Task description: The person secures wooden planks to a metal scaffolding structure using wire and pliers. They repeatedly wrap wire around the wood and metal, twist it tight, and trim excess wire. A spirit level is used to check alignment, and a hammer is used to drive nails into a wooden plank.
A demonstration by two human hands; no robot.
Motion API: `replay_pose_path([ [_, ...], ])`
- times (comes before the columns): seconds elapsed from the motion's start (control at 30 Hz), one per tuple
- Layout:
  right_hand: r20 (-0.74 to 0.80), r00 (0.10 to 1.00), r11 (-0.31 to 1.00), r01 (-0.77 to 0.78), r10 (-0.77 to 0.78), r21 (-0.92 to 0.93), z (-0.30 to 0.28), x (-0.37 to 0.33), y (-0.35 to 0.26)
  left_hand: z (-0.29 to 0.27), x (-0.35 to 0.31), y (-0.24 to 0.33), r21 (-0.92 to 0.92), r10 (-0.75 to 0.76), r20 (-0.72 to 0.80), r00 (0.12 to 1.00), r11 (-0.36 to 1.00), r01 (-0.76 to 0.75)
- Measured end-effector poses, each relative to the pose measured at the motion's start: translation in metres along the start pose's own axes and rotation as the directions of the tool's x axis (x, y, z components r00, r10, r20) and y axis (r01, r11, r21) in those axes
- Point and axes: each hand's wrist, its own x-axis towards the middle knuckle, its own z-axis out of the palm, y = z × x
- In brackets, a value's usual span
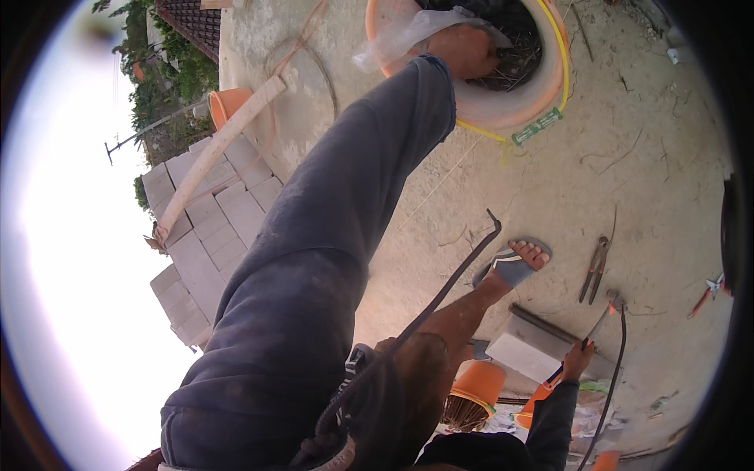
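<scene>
Thin metal pieces lie in orange tub; left hand reaches in, closure of its fingers unclear. Right hand: fingers wrapped round hammer-like tool. Best pinch few, minding sharp ends, plastic sheet kept clear.

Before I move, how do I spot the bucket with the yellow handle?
From the concrete floor, follow the dark left sleeve upward to the left hand. That hand is inside an orange bucket with a yellow handle and translucent plastic over its rim. Unlike the orange bucket lower down holding brown sticks, it holds dark wire-like pieces.
</scene>
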Motion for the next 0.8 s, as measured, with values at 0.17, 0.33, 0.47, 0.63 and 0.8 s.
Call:
replay_pose_path([
  [0.17, 0.19, 0.931, 0.931, -0.338, 0.31, 0.136, 0.0, 0.001, -0.044, 0.019, 0.007, 0.01, -0.082, 0.133, -0.279, 0.951, 0.983, -0.162],
  [0.33, 0.223, 0.914, 0.91, -0.378, 0.338, 0.169, -0.006, -0.002, -0.058, 0.018, 0.011, 0.021, -0.01, 0.089, -0.297, 0.951, 0.995, -0.096],
  [0.47, 0.219, 0.915, 0.924, -0.368, 0.339, 0.107, -0.005, 0.0, -0.052, 0.043, 0.026, 0.002, 0.004, 0.082, -0.213, 0.974, 0.997, -0.083],
  [0.63, 0.23, 0.92, 0.926, -0.353, 0.318, 0.132, 0.0, 0.0, -0.033, -0.007, 0.01, 0.03, 0.022, -0.19, 0.002, 0.982, 0.982, 0.19],
  [0.8, 0.121, 0.97, 0.963, -0.228, 0.212, 0.144, 0.018, 0.003, -0.009, 0.001, 0.019, 0.025, -0.114, -0.083, -0.173, 0.981, 0.991, 0.064],
])
